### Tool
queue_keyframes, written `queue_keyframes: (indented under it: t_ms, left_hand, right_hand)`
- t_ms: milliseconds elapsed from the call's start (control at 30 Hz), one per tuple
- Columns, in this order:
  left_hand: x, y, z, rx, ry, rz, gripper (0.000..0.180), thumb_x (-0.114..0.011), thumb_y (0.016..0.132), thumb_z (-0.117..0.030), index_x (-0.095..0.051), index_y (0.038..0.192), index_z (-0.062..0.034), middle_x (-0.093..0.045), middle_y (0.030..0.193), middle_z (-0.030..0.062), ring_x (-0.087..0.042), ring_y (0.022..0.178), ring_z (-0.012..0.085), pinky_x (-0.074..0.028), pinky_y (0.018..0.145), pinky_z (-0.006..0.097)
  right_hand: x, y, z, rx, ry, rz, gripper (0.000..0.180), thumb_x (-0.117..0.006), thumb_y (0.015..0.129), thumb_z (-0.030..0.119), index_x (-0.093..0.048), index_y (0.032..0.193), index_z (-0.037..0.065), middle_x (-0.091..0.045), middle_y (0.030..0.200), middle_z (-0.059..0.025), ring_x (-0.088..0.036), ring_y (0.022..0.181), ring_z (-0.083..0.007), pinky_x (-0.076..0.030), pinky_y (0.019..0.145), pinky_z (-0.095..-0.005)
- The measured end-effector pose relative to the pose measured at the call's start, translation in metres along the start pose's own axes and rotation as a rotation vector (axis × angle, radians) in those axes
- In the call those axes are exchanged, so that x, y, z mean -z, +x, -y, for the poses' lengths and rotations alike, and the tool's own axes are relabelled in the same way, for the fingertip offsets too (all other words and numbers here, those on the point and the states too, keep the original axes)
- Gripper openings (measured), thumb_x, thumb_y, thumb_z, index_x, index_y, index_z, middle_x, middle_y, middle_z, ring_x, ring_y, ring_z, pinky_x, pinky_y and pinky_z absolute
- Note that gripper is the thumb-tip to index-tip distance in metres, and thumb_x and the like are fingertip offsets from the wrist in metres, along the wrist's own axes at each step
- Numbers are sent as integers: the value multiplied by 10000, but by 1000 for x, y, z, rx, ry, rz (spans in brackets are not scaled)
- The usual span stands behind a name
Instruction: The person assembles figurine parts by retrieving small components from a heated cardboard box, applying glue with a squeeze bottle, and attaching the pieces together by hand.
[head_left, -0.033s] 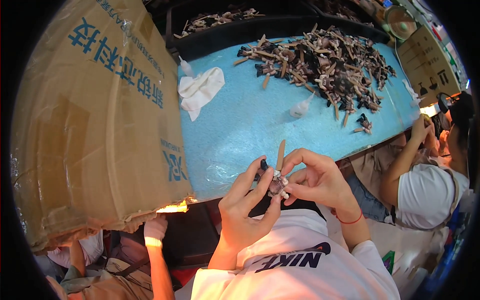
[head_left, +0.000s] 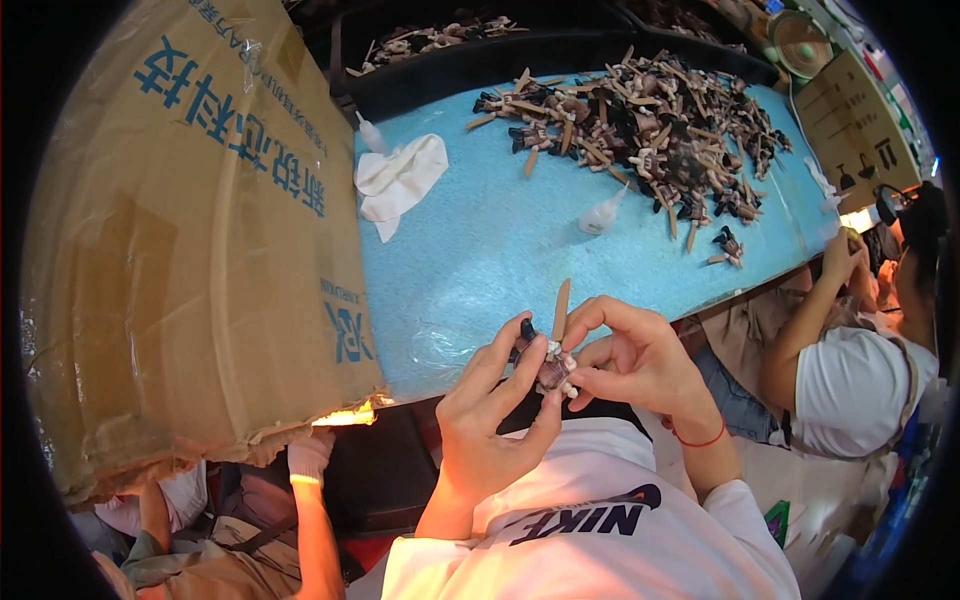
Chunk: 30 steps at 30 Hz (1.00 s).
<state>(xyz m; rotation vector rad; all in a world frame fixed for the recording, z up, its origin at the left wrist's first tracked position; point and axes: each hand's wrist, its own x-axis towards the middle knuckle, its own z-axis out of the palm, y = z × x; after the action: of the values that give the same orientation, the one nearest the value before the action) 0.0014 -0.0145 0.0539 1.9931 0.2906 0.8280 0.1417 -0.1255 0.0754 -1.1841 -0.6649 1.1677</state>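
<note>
"Looked where first, close in?"

"Past the white shirt [head_left: 580, 490], straight to the hands. Saw the left hand [head_left: 497, 405] pinching a small figure [head_left: 555, 374] between fingers and thumb."

"And opposite?"

"Found the right hand [head_left: 640, 365] pinching the same figure from its other side, thumb against the body, index finger curled in toward the pale part. Noticed a red cord [head_left: 703, 438] about that wrist. Couldn't make out every fingertip's contact."

"Held it where?"

"Just in front of the shirt, at the near edge of the blue table [head_left: 470, 270], with a flat tan strip [head_left: 562, 310] pointing away from the body."

"Spotted anything at the left?"

"Met a big cardboard box [head_left: 200, 270] filling that side, with a co-worker's gloved hand [head_left: 312, 455] below its ragged edge."

"Went further out?"

"Passed a lone figure [head_left: 732, 248] on the right, then a white squeeze bottle [head_left: 600, 217]. Came next to a white cloth [head_left: 402, 180] at the left, a second bottle [head_left: 373, 135] just beside it, and a wide heap of similar figures [head_left: 650, 135] across the right."

"Reached the far end?"

"Reached a black tray [head_left: 450, 82] with more figures [head_left: 445, 40] inside."
</note>
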Motion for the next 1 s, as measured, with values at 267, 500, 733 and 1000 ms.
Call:
queue_keyframes:
  t_ms: [267, 500, 733, 1000]
  left_hand:
    - [-5, 3, 0, -58, 100, -10, 440, -642, 571, 21, -630, 1009, 54, -578, 1091, 242, -618, 862, 301, -508, 721, 336]
    - [-5, 2, 3, -22, 88, -4, 435, -633, 588, 28, -626, 1023, 58, -574, 1098, 255, -620, 866, 309, -508, 731, 336]
    - [-2, 6, 3, -12, 51, 79, 435, -630, 629, 56, -609, 1063, 63, -548, 1142, 270, -614, 911, 317, -499, 760, 339]
    - [-16, -4, 16, 390, -513, -54, 397, -552, 734, 48, -557, 1130, 84, -566, 1142, 226, -600, 988, 259, -497, 833, 322]
  right_hand:
    - [-4, 4, -7, 51, -18, -13, 271, -588, 742, -104, -434, 952, -28, -504, 989, -84, -637, 786, -155, -570, 637, -241]
    - [-4, 5, -10, 53, 14, -44, 375, -576, 744, -127, -387, 1054, -35, -482, 1023, -115, -633, 863, -212, -573, 652, -274]
    - [-3, 4, -11, 44, 37, -84, 330, -574, 739, -91, -433, 1028, -21, -495, 993, -92, -642, 749, -160, -563, 624, -228]
    - [-6, -2, 1, 23, -181, -174, 321, -576, 798, -34, -462, 1098, -23, -581, 925, -91, -623, 637, -110, -489, 513, -177]
